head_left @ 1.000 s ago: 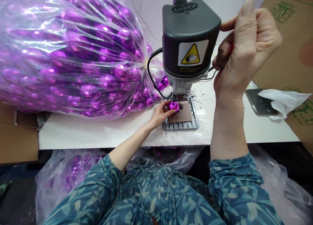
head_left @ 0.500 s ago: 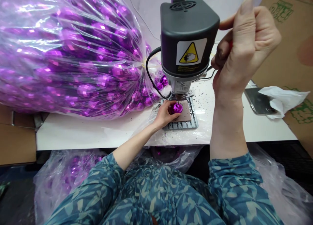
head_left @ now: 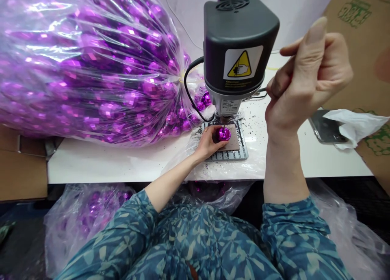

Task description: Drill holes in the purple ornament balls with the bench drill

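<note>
My left hand [head_left: 210, 142] grips a shiny purple faceted ball [head_left: 224, 134] from its left side, thumb and fingers around it. The ball rests on a brown board [head_left: 234, 144] over the grey slotted base plate [head_left: 243, 154] of a bench drill press [head_left: 240, 40]. Its thin bit reaches down to the top of the ball; whether it has entered, I cannot tell. To the right of the motor housing, my right hand [head_left: 310, 68] is closed around the press's lever, which is almost wholly hidden but for a speck of red.
A big clear bag [head_left: 100, 68] full of purple balls lies on the white table [head_left: 122, 162] at left. Dark shavings are scattered around the base. A phone [head_left: 327, 125] and a crumpled tissue [head_left: 359, 125] lie at right, beside a cardboard box [head_left: 359, 56]. More bagged balls [head_left: 94, 211] sit below the table edge.
My right hand has come down a little beside the motor housing. My left hand still holds the ball under the bit. The whole view has shifted slightly.
</note>
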`<state>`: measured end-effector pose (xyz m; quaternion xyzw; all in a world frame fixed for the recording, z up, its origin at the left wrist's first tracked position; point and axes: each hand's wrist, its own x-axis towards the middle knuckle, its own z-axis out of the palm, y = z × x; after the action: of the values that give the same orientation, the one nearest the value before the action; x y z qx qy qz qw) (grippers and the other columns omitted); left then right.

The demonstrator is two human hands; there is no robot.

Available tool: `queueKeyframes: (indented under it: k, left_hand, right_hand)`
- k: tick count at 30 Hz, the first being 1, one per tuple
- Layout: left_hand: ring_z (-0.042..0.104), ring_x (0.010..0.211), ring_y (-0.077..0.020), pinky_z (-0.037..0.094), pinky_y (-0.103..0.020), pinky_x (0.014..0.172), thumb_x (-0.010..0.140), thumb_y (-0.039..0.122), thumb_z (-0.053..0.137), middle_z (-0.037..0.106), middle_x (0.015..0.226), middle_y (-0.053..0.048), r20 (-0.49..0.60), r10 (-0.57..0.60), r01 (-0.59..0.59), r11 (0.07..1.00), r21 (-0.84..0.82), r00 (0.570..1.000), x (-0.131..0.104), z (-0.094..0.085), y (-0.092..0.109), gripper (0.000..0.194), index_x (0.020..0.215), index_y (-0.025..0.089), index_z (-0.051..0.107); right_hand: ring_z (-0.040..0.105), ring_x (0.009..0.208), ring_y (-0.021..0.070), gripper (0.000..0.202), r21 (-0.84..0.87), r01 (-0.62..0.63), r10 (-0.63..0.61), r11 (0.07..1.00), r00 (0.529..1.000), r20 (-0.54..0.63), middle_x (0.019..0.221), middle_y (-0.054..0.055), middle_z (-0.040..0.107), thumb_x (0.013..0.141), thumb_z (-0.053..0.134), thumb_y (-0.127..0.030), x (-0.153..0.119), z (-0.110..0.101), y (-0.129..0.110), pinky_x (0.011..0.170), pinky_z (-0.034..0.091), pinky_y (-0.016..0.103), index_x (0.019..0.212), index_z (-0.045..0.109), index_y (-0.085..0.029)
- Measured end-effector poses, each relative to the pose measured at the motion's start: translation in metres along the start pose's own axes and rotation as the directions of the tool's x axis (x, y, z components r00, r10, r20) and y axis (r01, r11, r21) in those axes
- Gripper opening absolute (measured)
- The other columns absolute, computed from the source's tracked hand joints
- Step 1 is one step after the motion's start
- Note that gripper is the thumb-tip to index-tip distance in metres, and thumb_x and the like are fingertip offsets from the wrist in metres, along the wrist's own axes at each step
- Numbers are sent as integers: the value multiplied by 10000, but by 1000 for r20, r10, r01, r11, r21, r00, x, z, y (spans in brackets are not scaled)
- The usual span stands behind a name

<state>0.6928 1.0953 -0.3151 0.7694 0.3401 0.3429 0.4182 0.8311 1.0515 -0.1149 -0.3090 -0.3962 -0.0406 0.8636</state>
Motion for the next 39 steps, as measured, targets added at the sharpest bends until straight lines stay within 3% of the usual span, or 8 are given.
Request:
queueKeyframes:
  k: [3,8,14,22,27,33,36,39]
  left_hand:
    - [625,1139,-303,487,-441,994,713,308,910,687,1174,-114,-1,3,-3,1000,-8,1000,0,0,-2,592,1222,182,636]
    - [628,1133,-300,497,-435,979,711,309,909,684,1160,-107,-8,6,-6,999,-32,1000,-1,2,-5,591,1226,200,639]
    - [635,1093,-287,507,-431,961,697,309,917,678,1115,-104,-19,-2,1,1000,-29,1000,-1,1,-5,587,1211,199,654]
    - [638,1104,-289,507,-430,977,692,334,923,679,1131,-108,-16,-6,5,998,-64,1000,-1,1,-5,603,1216,200,657]
    - [635,1119,-294,498,-438,990,703,337,919,692,1146,-102,-15,-10,9,998,-65,1000,-1,2,-6,598,1223,210,655]
    - [634,1141,-296,498,-439,995,703,321,919,692,1170,-105,-17,-11,11,999,-33,1000,-1,1,-3,595,1222,202,654]
    - [642,1139,-293,501,-435,995,699,305,920,695,1176,-104,-15,-24,24,999,-26,1000,0,2,-1,583,1207,202,654]
    - [664,1088,-276,519,-421,965,686,290,927,704,1146,-96,-32,-56,55,998,-35,998,1,2,5,570,1175,198,650]
  right_hand:
    - [339,357,-39,419,-17,72,-72,997,997,-33,474,-97,384,849,631,-496,-12,-7,2,398,167,155,679,568,-118]
    - [329,357,-13,337,9,106,-106,994,994,12,474,-100,348,934,611,-417,-28,-23,3,384,211,185,749,584,-137]
    - [322,371,-27,363,30,163,-163,986,986,15,579,-75,452,948,600,-457,-35,-31,12,376,235,174,750,555,-155]
    - [193,351,5,328,-34,299,-299,954,954,27,513,-65,215,1004,487,-451,-44,-37,26,394,245,193,781,553,-219]
    - [202,363,0,251,51,358,-360,932,931,52,554,-63,258,1025,426,-327,-47,-41,32,413,238,187,867,599,-236]
    - [205,346,-10,274,86,407,-412,910,910,56,511,-74,205,1027,434,-341,-55,-48,41,416,273,158,828,569,-208]
    - [213,334,-17,285,73,347,-349,935,937,18,476,-85,209,1002,514,-362,-50,-41,29,406,279,151,779,563,-191]
    - [272,336,-7,419,-9,115,-116,993,993,-22,464,-87,251,933,581,-543,-28,-22,10,365,214,168,731,571,-176]
